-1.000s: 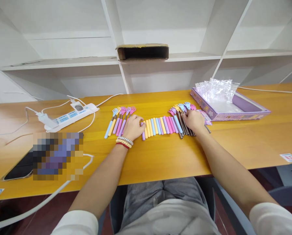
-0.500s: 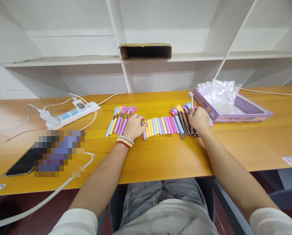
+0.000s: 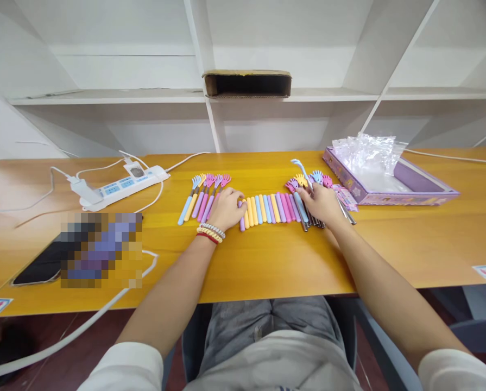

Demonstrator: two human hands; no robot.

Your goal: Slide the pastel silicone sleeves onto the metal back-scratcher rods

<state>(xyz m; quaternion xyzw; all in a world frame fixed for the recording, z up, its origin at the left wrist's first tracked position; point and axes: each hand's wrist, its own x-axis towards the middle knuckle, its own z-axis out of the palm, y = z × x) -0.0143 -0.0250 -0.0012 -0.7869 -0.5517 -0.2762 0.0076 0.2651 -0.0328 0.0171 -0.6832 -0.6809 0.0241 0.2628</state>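
My left hand (image 3: 225,209) is at the left end of a row of pastel handles (image 3: 271,208), its thumb and fingertips closed around the top of a purple handle (image 3: 241,218) that lies on the table. Under and left of that wrist lie several back scratchers (image 3: 197,200) with small hand-shaped heads and coloured handles. My right hand (image 3: 323,203) pinches a light blue back scratcher head (image 3: 301,169), tilted up to the left; its lower part is hidden by my fingers. Below it are back scratcher heads (image 3: 301,181) on dark metal rods, partly covered by my hand.
A purple box lid or tray (image 3: 409,199) holding clear plastic bags (image 3: 367,155) stands at the right, with a pink card (image 3: 346,196) beside it. A white power strip (image 3: 124,187) with cables and a dark phone (image 3: 43,260) are at the left. An open cardboard box (image 3: 247,85) sits on the shelf.
My right hand has shifted left towards the row of handles, and the light blue head now leans left. Rods and the pink card at the right have come into view. My left hand stays at the purple handle.
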